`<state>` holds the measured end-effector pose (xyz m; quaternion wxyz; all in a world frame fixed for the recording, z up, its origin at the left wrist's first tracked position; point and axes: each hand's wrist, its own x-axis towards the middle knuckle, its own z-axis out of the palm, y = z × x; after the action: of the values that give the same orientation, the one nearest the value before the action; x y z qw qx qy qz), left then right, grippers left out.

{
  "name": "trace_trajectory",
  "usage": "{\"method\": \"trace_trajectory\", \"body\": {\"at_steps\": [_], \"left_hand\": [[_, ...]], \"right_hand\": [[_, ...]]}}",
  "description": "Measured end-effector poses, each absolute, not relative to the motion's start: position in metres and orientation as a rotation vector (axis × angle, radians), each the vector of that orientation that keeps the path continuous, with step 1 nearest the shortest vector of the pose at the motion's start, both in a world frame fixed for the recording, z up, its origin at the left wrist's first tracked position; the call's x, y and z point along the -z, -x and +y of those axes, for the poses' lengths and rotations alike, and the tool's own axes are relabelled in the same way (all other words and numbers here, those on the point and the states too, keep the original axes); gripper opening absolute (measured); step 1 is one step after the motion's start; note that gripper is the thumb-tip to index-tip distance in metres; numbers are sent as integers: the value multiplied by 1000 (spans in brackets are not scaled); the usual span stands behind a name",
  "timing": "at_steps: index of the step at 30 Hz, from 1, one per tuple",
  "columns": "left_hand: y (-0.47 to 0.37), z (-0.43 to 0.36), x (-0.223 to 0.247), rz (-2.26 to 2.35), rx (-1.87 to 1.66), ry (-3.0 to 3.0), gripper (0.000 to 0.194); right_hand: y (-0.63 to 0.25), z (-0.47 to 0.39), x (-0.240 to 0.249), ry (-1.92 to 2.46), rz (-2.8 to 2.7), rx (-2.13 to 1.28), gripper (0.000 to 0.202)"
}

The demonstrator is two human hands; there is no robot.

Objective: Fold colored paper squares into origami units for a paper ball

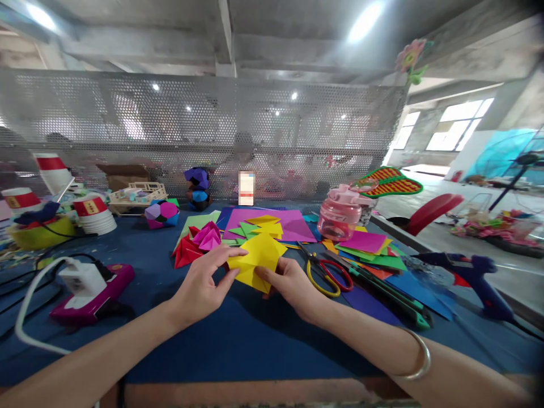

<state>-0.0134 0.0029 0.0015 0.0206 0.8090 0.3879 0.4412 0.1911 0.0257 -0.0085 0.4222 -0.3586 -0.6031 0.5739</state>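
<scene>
Between my two hands is a creased sheet of yellow origami paper [258,255], held above the blue table. My left hand [208,277] pinches its left edge between thumb and fingers. With thumb on top and fingers partly hidden beneath, my right hand [291,283] grips the lower right part. Just behind the sheet lie folded red paper pieces [187,249], a folded magenta piece [207,235] and folded yellow pieces [268,225]. Those yellow pieces rest on a large purple sheet [293,224]. Scissors [325,275] with red and yellow handles lie right of my right hand.
On the right are a green-black utility knife [391,297], a blue glue gun [471,277], coloured paper sheets [369,243] and a pink bottle [339,214]. A purple power strip [100,294] with a white plug, paper cups [93,214] and a paper ball [161,213] stand left.
</scene>
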Motion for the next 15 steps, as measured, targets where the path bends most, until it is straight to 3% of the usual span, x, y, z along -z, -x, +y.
{"method": "trace_trajectory", "body": {"at_steps": [15], "left_hand": [[19, 5, 2, 953, -1151, -2935, 43]], "right_hand": [[-195, 31, 18, 1060, -1758, -1142, 15]]}}
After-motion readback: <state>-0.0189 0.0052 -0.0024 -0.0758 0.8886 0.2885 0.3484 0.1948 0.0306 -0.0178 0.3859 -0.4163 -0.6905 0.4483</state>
